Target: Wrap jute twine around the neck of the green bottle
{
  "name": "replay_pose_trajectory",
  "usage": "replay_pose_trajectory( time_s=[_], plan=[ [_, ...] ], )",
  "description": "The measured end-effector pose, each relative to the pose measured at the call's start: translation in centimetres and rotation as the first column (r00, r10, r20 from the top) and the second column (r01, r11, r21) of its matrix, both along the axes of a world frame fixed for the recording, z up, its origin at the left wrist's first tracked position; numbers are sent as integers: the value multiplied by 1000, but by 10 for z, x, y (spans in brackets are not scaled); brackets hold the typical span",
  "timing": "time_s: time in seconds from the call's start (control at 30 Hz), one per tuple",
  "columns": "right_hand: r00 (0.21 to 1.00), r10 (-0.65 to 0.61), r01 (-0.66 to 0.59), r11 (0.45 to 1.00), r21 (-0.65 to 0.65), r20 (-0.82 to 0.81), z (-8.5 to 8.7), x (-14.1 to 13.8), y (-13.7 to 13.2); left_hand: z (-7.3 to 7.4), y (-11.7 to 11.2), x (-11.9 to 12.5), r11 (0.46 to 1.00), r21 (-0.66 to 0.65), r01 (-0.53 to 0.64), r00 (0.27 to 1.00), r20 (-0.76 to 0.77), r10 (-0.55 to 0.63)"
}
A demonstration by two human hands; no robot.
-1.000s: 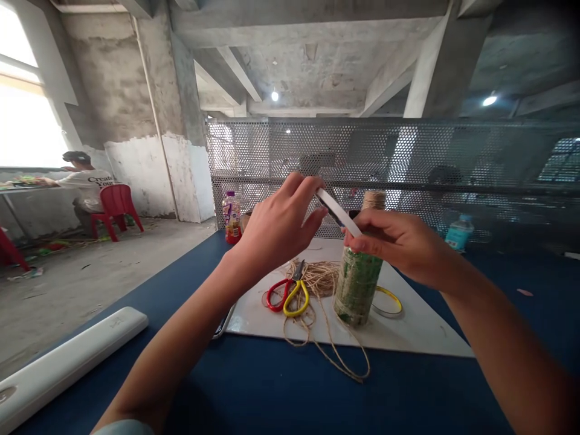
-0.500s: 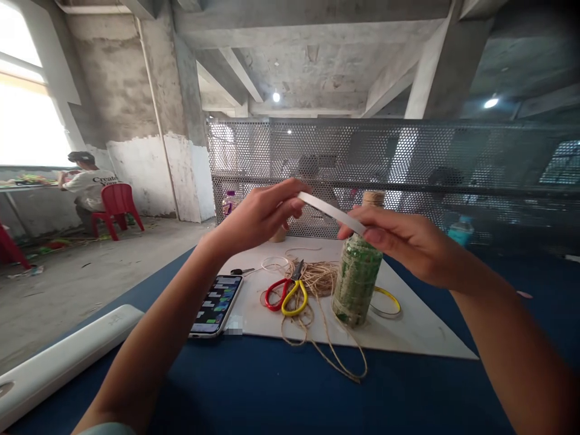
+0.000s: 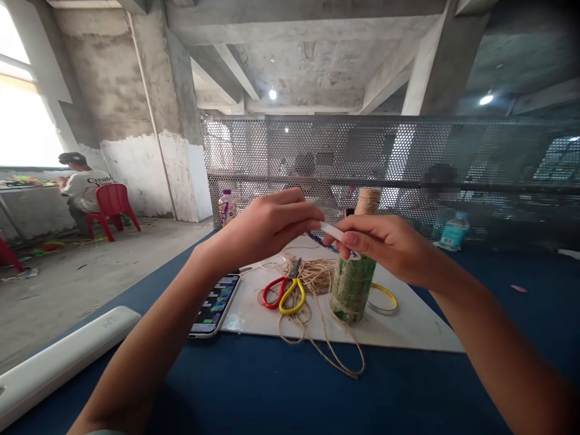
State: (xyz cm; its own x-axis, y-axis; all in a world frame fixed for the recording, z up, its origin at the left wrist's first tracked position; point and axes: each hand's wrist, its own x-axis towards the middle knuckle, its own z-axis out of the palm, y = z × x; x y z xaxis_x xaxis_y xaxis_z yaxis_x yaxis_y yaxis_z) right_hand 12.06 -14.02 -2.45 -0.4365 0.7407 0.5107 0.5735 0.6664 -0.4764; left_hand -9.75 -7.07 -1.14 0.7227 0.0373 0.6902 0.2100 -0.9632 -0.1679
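Note:
A thin white tape roll [image 3: 334, 232] is held in the air between my two hands. My left hand [image 3: 267, 228] pinches its left side and my right hand [image 3: 389, 244] pinches its right side, fingers closed. Just behind and below them a green bottle [image 3: 352, 284] stands upright on a white board [image 3: 408, 326], its neck wound with twine. Red and yellow scissors [image 3: 283, 294] lie on a loose heap of twine [image 3: 317, 278] to the bottle's left.
A phone [image 3: 215, 304] with a lit screen lies at the board's left edge on the blue table [image 3: 272, 393]. A yellow-rimmed ring [image 3: 383, 299], a long white case [image 3: 58, 359], a perforated metal screen [image 3: 408, 163]. A person sits at far left on a red chair.
Both hands have come closer together and a little lower, so less of the tape roll shows between them. The view has shifted slightly.

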Motion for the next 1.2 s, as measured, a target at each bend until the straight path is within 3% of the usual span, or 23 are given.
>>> replay_pose_trajectory(
  time_s=[0.2, 0.33, 0.4, 0.57, 0.67, 0.8, 1.0, 1.1, 1.2],
  plan=[
    [992, 115, -109, 990, -95, 54, 6, 0, -12, 7, 9, -10, 976, -211, 59, 996, -50, -71],
    [993, 86, -81, 995, -60, 79, 8, 8, -15, 10, 19, -20, 868, -483, 117, 990, -11, -140],
    [995, 49, -48, 999, -23, 89, 7, 10, -13, 11, 24, -22, 837, -531, 134, 987, -6, -161],
    [991, -15, 15, 1000, -1, 134, 5, 4, -7, 8, 21, -16, 927, -374, 32, 991, -107, -77],
    [989, -64, 62, 998, 13, 136, 3, -1, -5, 6, 10, -9, 957, -287, 36, 989, -126, -75],
    [995, -53, 58, 997, -45, 90, -2, -2, -3, 4, 3, -6, 962, -265, 70, 981, -159, -115],
    [996, 36, -23, 990, -139, 87, 0, 2, -4, 9, 16, -16, 934, -339, 117, 977, -127, -169],
    [994, 25, -13, 994, -111, 110, 4, 0, -6, 9, 20, -18, 936, -337, 101, 983, -112, -146],
    [996, -34, 42, 994, -105, 80, 5, -6, -8, 6, 17, -14, 972, -234, 28, 998, -53, -42]
  ],
)
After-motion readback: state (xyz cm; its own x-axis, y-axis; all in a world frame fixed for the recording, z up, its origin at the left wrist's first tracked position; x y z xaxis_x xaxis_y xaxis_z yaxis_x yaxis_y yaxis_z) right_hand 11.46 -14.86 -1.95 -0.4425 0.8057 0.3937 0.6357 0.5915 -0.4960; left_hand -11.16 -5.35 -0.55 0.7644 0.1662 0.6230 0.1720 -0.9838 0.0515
